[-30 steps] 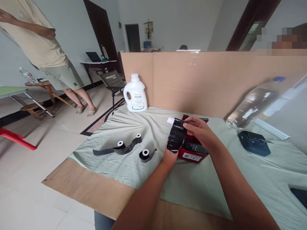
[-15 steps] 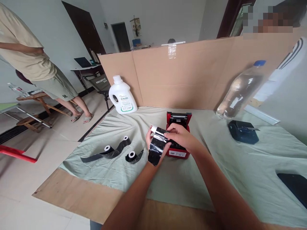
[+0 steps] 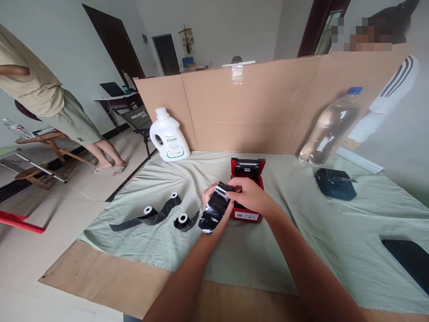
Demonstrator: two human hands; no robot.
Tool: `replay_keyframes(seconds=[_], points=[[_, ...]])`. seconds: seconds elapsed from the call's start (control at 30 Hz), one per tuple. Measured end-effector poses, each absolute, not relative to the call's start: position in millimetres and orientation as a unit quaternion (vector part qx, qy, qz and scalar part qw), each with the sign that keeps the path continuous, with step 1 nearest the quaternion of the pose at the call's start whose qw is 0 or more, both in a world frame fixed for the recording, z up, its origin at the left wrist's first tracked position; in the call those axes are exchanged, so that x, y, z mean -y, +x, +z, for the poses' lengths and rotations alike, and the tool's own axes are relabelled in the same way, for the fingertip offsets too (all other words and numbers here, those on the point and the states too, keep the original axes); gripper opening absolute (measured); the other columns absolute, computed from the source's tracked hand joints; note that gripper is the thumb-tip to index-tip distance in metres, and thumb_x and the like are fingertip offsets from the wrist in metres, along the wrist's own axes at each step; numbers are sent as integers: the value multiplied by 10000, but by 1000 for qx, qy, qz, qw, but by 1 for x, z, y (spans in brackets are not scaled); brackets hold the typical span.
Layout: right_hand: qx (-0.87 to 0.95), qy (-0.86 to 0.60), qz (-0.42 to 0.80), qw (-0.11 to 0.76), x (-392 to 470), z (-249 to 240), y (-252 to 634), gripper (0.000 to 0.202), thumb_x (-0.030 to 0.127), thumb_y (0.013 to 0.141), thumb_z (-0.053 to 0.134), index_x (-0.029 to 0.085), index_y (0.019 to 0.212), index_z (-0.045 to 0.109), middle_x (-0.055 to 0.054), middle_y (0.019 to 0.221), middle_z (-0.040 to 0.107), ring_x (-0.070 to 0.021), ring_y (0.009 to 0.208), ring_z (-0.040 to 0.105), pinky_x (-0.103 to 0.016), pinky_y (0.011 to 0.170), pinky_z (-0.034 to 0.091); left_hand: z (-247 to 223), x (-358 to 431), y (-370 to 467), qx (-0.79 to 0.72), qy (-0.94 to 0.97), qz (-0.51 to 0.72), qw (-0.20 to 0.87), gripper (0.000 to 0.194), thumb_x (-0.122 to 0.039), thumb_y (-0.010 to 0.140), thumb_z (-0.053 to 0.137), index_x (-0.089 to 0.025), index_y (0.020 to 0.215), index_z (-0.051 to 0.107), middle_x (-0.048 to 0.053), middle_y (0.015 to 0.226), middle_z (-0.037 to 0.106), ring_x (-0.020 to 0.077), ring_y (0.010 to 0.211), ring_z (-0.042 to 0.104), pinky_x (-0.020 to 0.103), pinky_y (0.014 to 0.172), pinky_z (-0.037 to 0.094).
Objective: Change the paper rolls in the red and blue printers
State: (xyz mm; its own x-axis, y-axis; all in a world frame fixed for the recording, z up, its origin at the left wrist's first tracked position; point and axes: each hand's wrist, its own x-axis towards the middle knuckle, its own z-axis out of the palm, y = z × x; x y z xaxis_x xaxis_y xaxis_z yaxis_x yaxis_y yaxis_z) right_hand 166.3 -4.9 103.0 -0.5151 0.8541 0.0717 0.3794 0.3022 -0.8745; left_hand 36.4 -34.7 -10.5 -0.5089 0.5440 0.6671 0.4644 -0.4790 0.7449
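1. Since the earlier frame, the black strip [image 3: 212,212] has been turned, so that the white end shown before at its far edge is hidden.
2. The strip is held above the counter [image 3: 110,277], just left of the open red device [image 3: 246,216].
3. It is supported from below by the left hand [image 3: 224,220], with the fingers curled around its far left edge and the thumb at its right.
4. Its right edge is pinched by the fingertips of the right hand [image 3: 251,194]; the near part of the device is partly covered by this hand.
5. Three black rolls [image 3: 176,199] are placed to the left on the pale green cloth [image 3: 275,264], with strips trailing from them.
6. A white jug [image 3: 170,142] is stood far left, before the cardboard panel [image 3: 248,112]; a clear bottle [image 3: 330,127] is leaned far right.
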Motion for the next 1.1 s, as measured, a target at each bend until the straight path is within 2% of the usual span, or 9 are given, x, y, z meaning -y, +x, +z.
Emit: replay_keyframes(seconds=[0.07, 0.13, 0.27, 0.47, 0.67, 0.77, 0.83, 0.93, 1.1], points=[[777, -425, 381, 265, -2, 107, 177, 94, 193, 854, 597, 192, 886, 686, -26, 927, 734, -197, 861, 658, -303, 773, 468, -5, 41, 29, -487, 561, 669, 4, 594, -335, 789, 761, -232, 1327, 531, 163, 1282, 624, 332, 1171, 635, 539, 971, 556], [789, -467, 319, 238, -11, 110, 190, 135, 166, 870, 577, 190, 917, 702, -39, 963, 744, -204, 883, 660, -304, 782, 454, 2, 47, 22, -450, 639, 623, -33, 453, -267, 872, 670, -233, 1312, 566, 147, 1297, 652, 311, 1195, 620, 531, 992, 532], [798, -537, 231, 146, -24, 105, 205, 215, 112, 888, 537, 165, 981, 723, -94, 1064, 750, -234, 981, 660, -309, 815, 437, 11, 55, 21, -384, 734, 554, -80, 268, -161, 883, 629, -241, 1133, 681, 64, 1200, 734, 241, 1118, 634, 441, 972, 513], [802, -583, 123, 53, -27, 91, 194, 315, 131, 899, 531, 124, 1147, 724, -164, 1121, 742, -330, 1209, 569, -362, 908, 439, 5, 58, 33, -354, 778, 513, -80, 193, -168, 891, 673, -273, 1033, 750, -6, 1052, 794, 206, 1036, 646, 384, 916, 485], [797, -598, 83, 11, -30, 89, 184, 354, 94, 860, 535, 129, 1151, 734, -179, 1091, 748, -358, 1252, 529, -407, 927, 442, 5, 59, 35, -377, 769, 510, -83, 159, -221, 929, 670, -280, 1039, 769, -3, 1051, 799, 202, 999, 651, 396, 901, 465], [796, -592, 119, 53, -33, 92, 192, 276, 168, 879, 572, 163, 1094, 744, -147, 1069, 753, -334, 1202, 578, -378, 893, 458, 6, 59, 35, -375, 771, 507, -86, 174, -201, 938, 653, -279, 1047, 765, -6, 1059, 798, 199, 996, 648, 393, 895, 458], [786, -589, 161, 96, -35, 97, 203, 208, 260, 894, 590, 180, 996, 753, -123, 1002, 758, -298, 1061, 651, -351, 835, 473, 7, 60, 36, -372, 774, 505, -88, 192, -186, 940, 644, -278, 1061, 761, -4, 1063, 797, 196, 998, 646, 390, 894, 452], [731, -637, 168, 181, -39, 103, 218, 252, 373, 900, 575, 177, 918, 732, -121, 917, 746, -276, 880, 676, -358, 768, 481, 7, 61, 36, -371, 776, 501, -96, 206, -178, 946, 637, -281, 1081, 754, -1, 1061, 797, 194, 1005, 644, 389, 899, 437], [698, -593, 203, 347, -50, 95, 228, 610, 439, 843, 638, 186, 1387, 531, -115, 1237, 685, -220, 852, 645, -383, 852, 505, 5, 62, 37, -358, 782, 497, -118, 223, -160, 953, 631, -275, 1115, 733, -15, 1067, 797, 176, 975, 634, 375, 904, 408]])
